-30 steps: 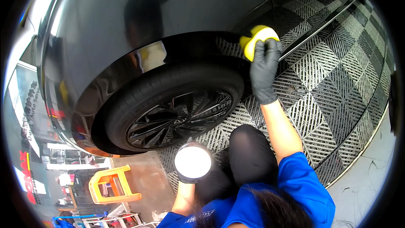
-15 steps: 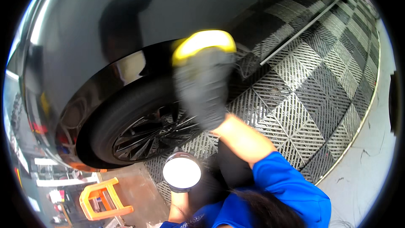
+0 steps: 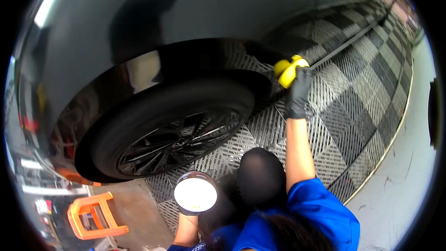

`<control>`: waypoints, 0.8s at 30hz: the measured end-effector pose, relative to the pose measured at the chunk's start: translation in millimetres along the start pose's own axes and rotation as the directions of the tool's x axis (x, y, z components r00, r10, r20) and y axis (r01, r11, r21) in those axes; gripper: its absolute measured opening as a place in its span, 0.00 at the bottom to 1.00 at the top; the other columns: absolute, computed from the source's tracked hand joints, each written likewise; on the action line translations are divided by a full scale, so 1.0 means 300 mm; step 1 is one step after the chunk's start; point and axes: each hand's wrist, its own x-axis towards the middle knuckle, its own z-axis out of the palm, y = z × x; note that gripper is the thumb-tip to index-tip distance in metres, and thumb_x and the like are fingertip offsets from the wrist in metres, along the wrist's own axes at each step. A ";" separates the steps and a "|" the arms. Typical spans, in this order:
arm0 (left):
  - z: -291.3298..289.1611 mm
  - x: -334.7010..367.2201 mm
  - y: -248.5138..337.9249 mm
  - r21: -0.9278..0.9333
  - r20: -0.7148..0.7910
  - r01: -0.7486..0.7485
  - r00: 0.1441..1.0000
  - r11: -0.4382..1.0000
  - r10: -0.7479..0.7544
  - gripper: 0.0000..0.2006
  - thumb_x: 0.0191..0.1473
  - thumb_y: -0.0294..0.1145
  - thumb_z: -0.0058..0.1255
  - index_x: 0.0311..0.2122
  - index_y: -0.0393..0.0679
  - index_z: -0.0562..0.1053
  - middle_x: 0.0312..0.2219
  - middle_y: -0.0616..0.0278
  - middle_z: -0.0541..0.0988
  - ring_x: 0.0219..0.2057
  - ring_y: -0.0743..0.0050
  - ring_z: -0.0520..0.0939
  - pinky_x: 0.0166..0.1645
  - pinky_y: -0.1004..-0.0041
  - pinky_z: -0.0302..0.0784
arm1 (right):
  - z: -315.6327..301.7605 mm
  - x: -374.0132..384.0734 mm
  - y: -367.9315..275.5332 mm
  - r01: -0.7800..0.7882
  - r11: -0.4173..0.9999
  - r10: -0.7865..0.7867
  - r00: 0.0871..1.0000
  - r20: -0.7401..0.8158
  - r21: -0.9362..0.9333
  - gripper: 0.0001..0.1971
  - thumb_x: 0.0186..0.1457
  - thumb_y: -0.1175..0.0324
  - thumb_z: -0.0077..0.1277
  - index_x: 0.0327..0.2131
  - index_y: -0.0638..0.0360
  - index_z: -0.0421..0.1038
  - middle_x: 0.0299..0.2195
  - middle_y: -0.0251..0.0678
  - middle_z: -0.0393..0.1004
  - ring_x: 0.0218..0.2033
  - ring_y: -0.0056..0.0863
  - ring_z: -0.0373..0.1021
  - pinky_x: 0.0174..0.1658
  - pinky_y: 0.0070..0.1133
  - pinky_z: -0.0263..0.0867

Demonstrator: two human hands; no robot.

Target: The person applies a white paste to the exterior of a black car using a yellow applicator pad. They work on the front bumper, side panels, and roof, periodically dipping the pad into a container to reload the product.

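My right hand [image 3: 298,94], in a black glove, grips a yellow sponge pad [image 3: 294,71] at the lower side of a glossy dark car [image 3: 223,14], just behind the wheel arch. The pad's yellow reflection shows in the paint right beside it; whether it touches the panel I cannot tell. Low in front of me, my left hand [image 3: 189,212], also in a black glove, holds up a round dark-sided tub [image 3: 195,194] with a bright white face. The tub hides most of that hand's fingers. A black tyre [image 3: 116,135] with a dark spoked wheel [image 3: 179,144] lies between the two hands.
Grey and black slotted tiles [image 3: 344,107] cover the floor along the car, bordered by a pale wall [image 3: 404,172] on the right. An orange stool [image 3: 95,216] stands at the lower left. My bent knee [image 3: 261,176] is close to the wheel.
My right hand has moved right and away from over the wheel arch, carrying the yellow sponge pad to the low panel behind the wheel. My left hand still holds the tub.
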 end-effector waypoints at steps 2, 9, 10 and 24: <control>0.035 -0.006 0.013 0.138 -0.208 -0.116 0.967 0.984 0.143 0.13 0.53 0.43 0.48 0.38 0.48 0.74 0.33 0.62 0.75 0.36 0.65 0.75 0.47 0.65 0.73 | 0.082 -0.020 -0.089 0.215 0.947 -0.220 0.976 0.009 -0.237 0.14 0.61 0.64 0.46 0.45 0.64 0.66 0.40 0.37 0.70 0.42 0.27 0.65 0.47 0.22 0.61; 0.443 -0.016 0.032 0.461 -0.284 0.176 0.958 0.870 -0.044 0.27 0.56 0.47 0.39 0.55 0.39 0.67 0.52 0.49 0.72 0.54 0.50 0.72 0.60 0.51 0.63 | 0.332 -0.190 -0.533 0.410 0.877 -0.408 0.911 0.066 -0.250 0.15 0.62 0.67 0.45 0.46 0.69 0.64 0.46 0.40 0.66 0.46 0.29 0.62 0.55 0.26 0.57; 0.340 0.005 0.077 0.353 -0.315 0.209 0.944 0.912 -0.095 0.26 0.56 0.47 0.39 0.55 0.40 0.67 0.53 0.50 0.71 0.55 0.50 0.71 0.60 0.49 0.61 | 0.345 -0.228 -0.560 0.478 0.853 -0.440 0.875 0.202 -0.211 0.13 0.61 0.69 0.47 0.45 0.68 0.64 0.44 0.39 0.66 0.45 0.28 0.62 0.54 0.25 0.58; 0.756 -0.319 -0.154 0.161 -0.380 0.178 0.919 0.971 -0.105 0.28 0.57 0.49 0.31 0.55 0.41 0.66 0.51 0.50 0.72 0.53 0.49 0.72 0.58 0.50 0.65 | 0.652 -0.464 -1.139 0.066 0.943 0.111 0.862 0.494 -0.327 0.09 0.55 0.65 0.52 0.31 0.58 0.65 0.30 0.33 0.66 0.38 0.30 0.62 0.43 0.26 0.58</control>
